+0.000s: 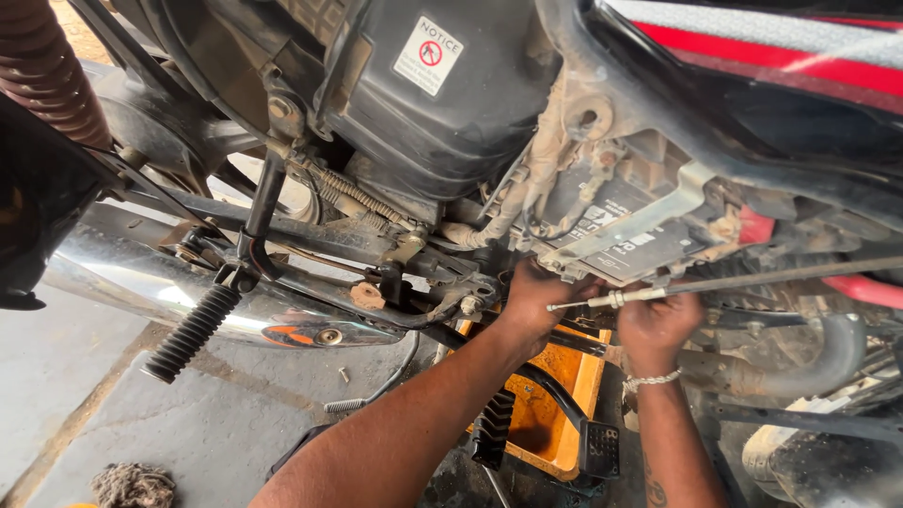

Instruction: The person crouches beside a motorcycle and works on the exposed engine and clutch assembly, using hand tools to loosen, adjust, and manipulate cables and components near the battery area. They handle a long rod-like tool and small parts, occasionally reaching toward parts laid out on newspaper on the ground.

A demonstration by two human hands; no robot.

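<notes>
— Two hands are up under the motorcycle's frame. How much of them shows?

— Little. The left hand (534, 299) reaches up below the battery box (616, 230), its fingers tucked behind the frame parts, so I cannot tell whether they are spread or clamped on something. The right hand (656, 325) is just beside it, its back toward the camera, fingers curled upward out of sight; their grip cannot be told either.

— What about the thin rod?

— A metal rod (715, 282) runs from the picture's right edge to a threaded tip just above the right hand, between the two hands. It crosses in front of the knuckles; whether the fingers touch it is hidden.

— What lies below?

— An orange tray (555, 423) on the floor, under both forearms, partly covered by the arms and a black foot pedal (599, 450). Its contents are too dark to make out.

— Anything else?

— The chrome exhaust pipe (169, 292) runs along the left, with a ribbed kick lever (193, 331) across it. A frayed rag (132, 486) sits at the floor's bottom-left corner, cut off by the frame. A bead bracelet (651, 380) circles the right wrist.
</notes>
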